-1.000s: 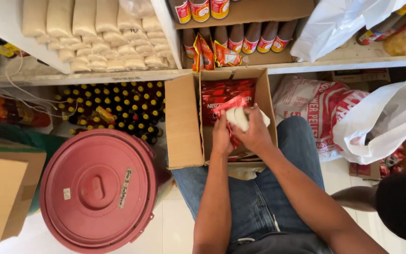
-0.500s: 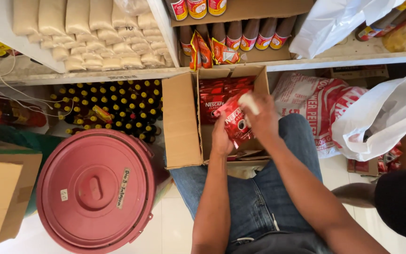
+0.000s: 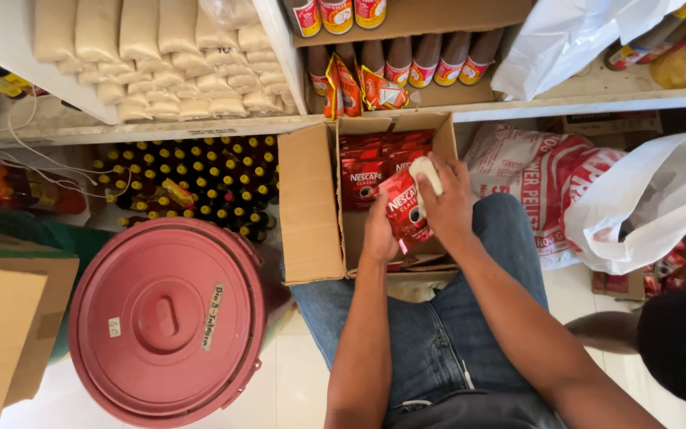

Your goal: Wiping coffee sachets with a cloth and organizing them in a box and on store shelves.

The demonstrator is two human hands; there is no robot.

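Left hand point(image 3: 380, 232): closed on one red sachet point(image 3: 403, 208). Right hand point(image 3: 446, 205): closed on one white roll point(image 3: 426, 175), touching sachet. One open box point(image 3: 311, 206). One red lid point(image 3: 167, 322).

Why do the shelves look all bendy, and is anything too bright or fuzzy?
In the head view, the wide lens curves the shelf edge near the frame's borders. The white plastic bag looks very bright, nearly washed out. The red packet in the left hand and right hand is sharp; no clear blur. Light is soft, shadows faint.
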